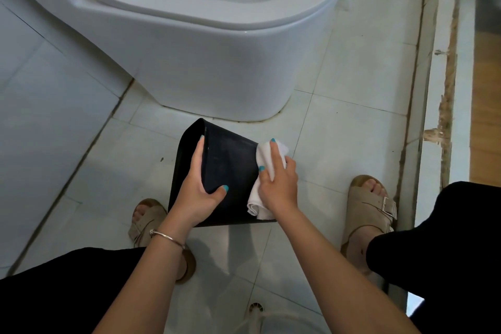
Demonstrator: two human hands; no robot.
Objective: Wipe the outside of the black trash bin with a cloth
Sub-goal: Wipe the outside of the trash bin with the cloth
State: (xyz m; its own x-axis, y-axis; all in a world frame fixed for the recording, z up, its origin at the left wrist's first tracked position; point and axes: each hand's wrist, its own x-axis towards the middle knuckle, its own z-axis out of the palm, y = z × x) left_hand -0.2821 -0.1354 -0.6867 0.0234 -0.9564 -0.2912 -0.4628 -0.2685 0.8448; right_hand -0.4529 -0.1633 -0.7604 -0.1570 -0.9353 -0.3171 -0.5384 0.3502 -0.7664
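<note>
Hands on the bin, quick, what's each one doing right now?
Left hand: grips the black trash bin, thumb curled onto its side.
Right hand: fingers fairly straight, presses the white cloth against the bin.

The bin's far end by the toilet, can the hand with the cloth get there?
Probably yes. The right hand already presses the cloth on the black bin, and nothing lies between it and that end.

bin (pixel 230 171): black, smooth-sided, tipped on its side above the tiled floor, in front of the toilet
cloth (pixel 264 184): white, bunched, pressed against the bin's right side
</note>
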